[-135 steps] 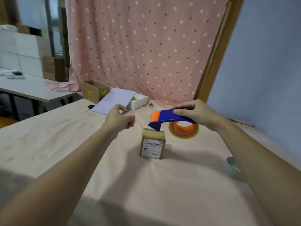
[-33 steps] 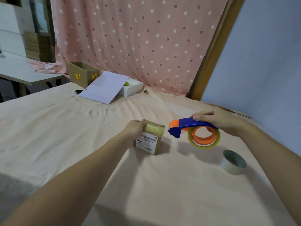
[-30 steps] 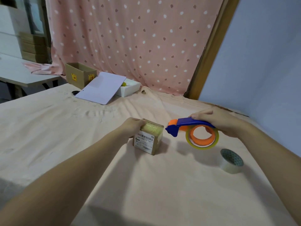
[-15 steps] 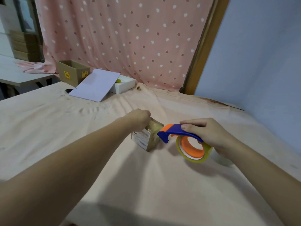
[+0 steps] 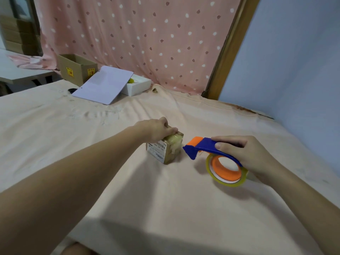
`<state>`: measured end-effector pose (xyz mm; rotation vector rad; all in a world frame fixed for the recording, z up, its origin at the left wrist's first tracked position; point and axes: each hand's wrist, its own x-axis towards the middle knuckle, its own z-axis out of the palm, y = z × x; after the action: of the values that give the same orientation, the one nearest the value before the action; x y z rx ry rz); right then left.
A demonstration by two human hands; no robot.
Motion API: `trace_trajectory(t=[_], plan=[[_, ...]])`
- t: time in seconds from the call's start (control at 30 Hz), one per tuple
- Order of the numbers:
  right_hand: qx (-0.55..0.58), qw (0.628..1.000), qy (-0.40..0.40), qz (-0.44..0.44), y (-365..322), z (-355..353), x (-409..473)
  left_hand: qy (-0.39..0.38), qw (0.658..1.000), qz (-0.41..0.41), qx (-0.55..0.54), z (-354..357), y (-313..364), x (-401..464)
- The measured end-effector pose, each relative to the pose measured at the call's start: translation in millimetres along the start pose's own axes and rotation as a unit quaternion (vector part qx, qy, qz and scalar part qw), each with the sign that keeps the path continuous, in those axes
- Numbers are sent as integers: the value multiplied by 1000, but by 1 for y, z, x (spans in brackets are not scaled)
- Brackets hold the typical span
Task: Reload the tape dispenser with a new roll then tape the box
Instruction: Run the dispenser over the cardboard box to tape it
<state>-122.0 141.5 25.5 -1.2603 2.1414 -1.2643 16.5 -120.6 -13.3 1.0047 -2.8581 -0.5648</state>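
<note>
Hands, two: left hand [image 5: 156, 128] grips one small box [image 5: 165, 150] from above on the desk [image 5: 165, 203]. Right hand [image 5: 246, 155], just beside it, curls round one tape dispenser [image 5: 202, 147] carrying one roll [image 5: 228, 183].

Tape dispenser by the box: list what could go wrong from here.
1. The left hand grips the small box only at its top; a push from the tape dispenser could tip or slide it on the cloth.
2. The dispenser's nose, steered by the right hand, points toward that hand and might catch it.
</note>
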Motion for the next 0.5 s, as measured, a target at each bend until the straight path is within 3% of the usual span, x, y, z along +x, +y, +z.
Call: trace_trajectory(t=[0.5], plan=[[-54, 996, -54, 54, 3, 22, 24, 12, 1000, -24, -14, 3, 1, 5]])
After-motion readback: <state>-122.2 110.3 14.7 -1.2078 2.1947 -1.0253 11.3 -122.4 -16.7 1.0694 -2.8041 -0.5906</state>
